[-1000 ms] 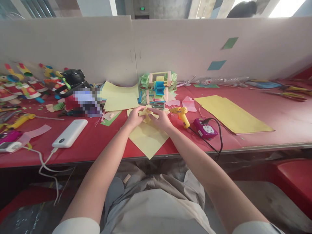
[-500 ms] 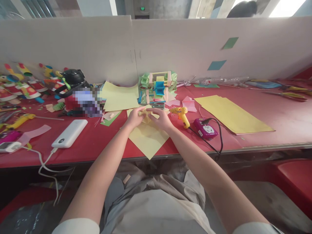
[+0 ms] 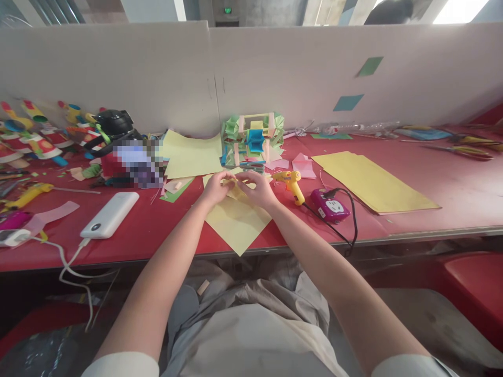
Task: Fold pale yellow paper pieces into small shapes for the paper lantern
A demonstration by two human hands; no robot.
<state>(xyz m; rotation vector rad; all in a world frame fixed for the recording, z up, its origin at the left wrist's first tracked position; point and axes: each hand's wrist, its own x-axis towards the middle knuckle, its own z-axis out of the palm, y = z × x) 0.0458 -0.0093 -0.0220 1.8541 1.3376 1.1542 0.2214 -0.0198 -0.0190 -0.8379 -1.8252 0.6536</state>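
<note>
My left hand (image 3: 217,189) and my right hand (image 3: 257,188) meet over a sheet of pale yellow paper (image 3: 239,228) at the table's front. Their fingers are bent and pinched round a small piece of yellow paper (image 3: 236,189), mostly hidden behind the fingertips. Just right of my right hand lies a yellow hot glue gun (image 3: 290,183). Beyond my fingers is a pair of scissors (image 3: 253,169), partly covered. Behind them stands a paper model (image 3: 256,140) with green pleated fans, a blue folded middle and pale sticks.
A purple power socket (image 3: 330,204) with a black cable and yellow sheets (image 3: 373,183) lie to the right. On the left are a white power bank (image 3: 110,214), a black-lidded item (image 3: 113,124) and paper figures (image 3: 39,139). A pale partition (image 3: 291,68) borders the back.
The fingers of both hands have shifted slightly round the small yellow paper, and they still hold it. The whole view has moved a little; the things on the table stay put.
</note>
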